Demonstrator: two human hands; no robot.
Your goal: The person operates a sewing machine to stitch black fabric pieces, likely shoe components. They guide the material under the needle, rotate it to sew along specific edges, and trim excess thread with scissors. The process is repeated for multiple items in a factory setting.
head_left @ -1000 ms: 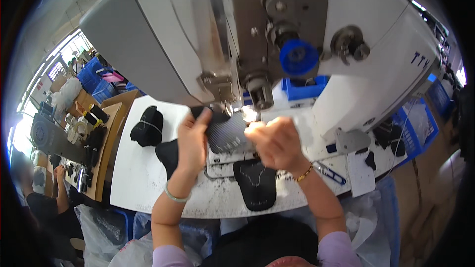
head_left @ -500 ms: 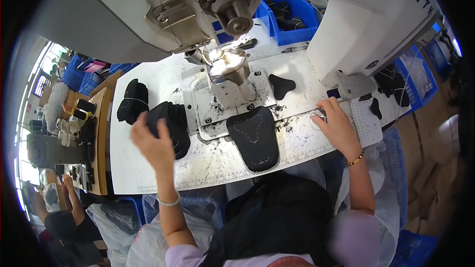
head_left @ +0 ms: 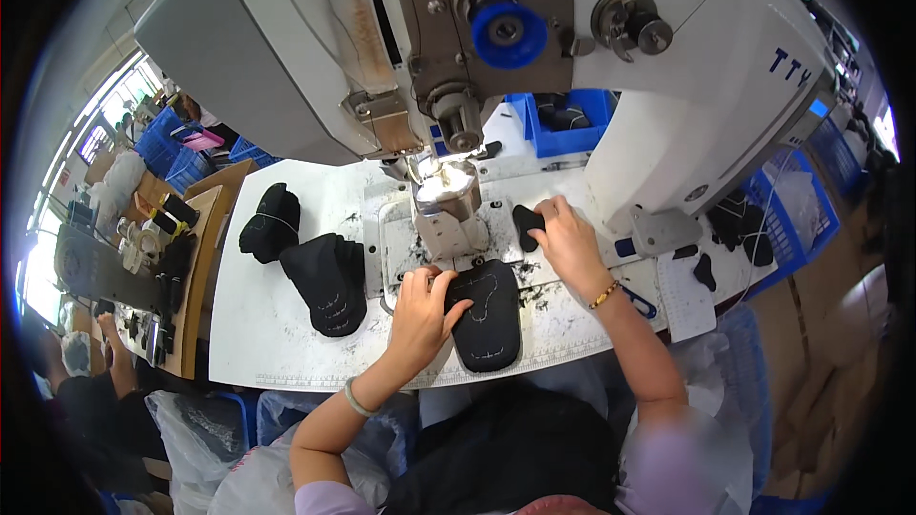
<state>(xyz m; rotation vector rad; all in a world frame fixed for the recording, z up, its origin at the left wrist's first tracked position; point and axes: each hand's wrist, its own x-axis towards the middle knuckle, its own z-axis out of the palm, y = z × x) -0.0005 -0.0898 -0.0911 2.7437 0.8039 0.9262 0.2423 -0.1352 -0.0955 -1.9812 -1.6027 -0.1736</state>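
A black padded fabric panel (head_left: 489, 336) with pale stitch marks lies flat near the table's front edge. My left hand (head_left: 418, 319) is at its upper left edge, fingers curled and thumb laid on the fabric. Further right, my right hand (head_left: 570, 246) pinches a small black fabric piece (head_left: 524, 228) between thumb and fingers, at the table surface. Just beyond the panel stands the sewing machine's lit post (head_left: 447, 215), above a metal plate. To the left of my left hand sits a stack of black fabric panels (head_left: 329, 291) with white stitch marks.
A tied black bundle (head_left: 271, 221) rests behind the stack. A dark-handled tool (head_left: 637, 303) lies near my right forearm. The machine's white column (head_left: 658, 143) rises at the right. Blue bins (head_left: 571, 138) stand behind and at the right. At far left another person's arm (head_left: 116, 348) shows.
My left hand has moved right from the stack to the panel. My right hand has moved left and taken hold of the small piece. The view has tilted up, showing more of the machine.
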